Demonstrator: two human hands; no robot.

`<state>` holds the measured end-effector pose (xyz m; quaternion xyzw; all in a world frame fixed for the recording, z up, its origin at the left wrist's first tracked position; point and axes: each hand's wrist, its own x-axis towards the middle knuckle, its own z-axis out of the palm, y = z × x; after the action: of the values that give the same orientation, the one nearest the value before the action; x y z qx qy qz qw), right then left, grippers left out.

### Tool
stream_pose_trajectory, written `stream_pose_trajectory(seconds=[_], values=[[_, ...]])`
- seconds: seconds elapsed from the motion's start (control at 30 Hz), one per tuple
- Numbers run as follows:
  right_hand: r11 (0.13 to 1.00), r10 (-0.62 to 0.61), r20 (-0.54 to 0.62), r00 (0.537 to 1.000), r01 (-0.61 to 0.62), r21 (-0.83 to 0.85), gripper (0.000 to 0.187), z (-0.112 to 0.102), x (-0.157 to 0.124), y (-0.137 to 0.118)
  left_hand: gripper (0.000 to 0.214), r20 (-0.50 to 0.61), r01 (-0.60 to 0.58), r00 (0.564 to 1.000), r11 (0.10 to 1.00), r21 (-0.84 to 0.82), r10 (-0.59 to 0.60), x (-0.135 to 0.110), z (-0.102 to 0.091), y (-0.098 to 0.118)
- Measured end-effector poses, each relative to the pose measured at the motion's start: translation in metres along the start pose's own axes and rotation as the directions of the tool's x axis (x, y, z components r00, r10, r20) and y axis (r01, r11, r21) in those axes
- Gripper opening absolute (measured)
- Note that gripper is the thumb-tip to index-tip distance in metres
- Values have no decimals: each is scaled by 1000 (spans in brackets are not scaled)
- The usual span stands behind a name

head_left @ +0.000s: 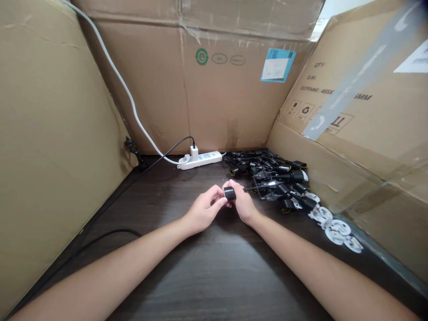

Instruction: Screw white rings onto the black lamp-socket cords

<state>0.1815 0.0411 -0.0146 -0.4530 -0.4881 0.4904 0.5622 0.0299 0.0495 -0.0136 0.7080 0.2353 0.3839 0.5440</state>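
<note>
Above the middle of the table, a short black cylindrical part (229,193) lies sideways between my hands, its pale-rimmed end facing left. My right hand (244,203) is wrapped round its body and holds it. Toward the right, a thin black stem or cord runs from it to the pile. At the pale end, my left hand (205,209) pinches with thumb and fingers close together. Whatever small piece may sit between those fingertips is hidden. Just beyond my right hand is a heap of similar black parts (284,178), some with yellow wire loops.
White round discs (337,232) lie in a row along the right side. A white power strip (200,160) with a plugged-in adapter (194,153) sits at the back. A black cable (133,179) crosses the left side. Cardboard boxes (214,98) wall in the dark table (207,285).
</note>
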Motion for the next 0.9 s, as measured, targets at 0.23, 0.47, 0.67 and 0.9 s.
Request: stream_pose_trajectory(seconds=[0.23,0.47,0.67,0.9], values=[[1000,-15,-1,1000,15,9,42,-1,0,0,28,-16,18,1000,990,-138,-21,2,1,4],[999,-31,30,999,32,-13,44,0,-1,1,30,11,50,999,979,-197,-49,3,-2,8],[999,-33,51,998,34,-7,45,-1,0,2,27,33,53,998,975,-215,-47,4,-2,8],[999,-9,63,998,6,40,44,0,0,-2,18,-7,-14,1000,999,-53,14,2,-1,4]])
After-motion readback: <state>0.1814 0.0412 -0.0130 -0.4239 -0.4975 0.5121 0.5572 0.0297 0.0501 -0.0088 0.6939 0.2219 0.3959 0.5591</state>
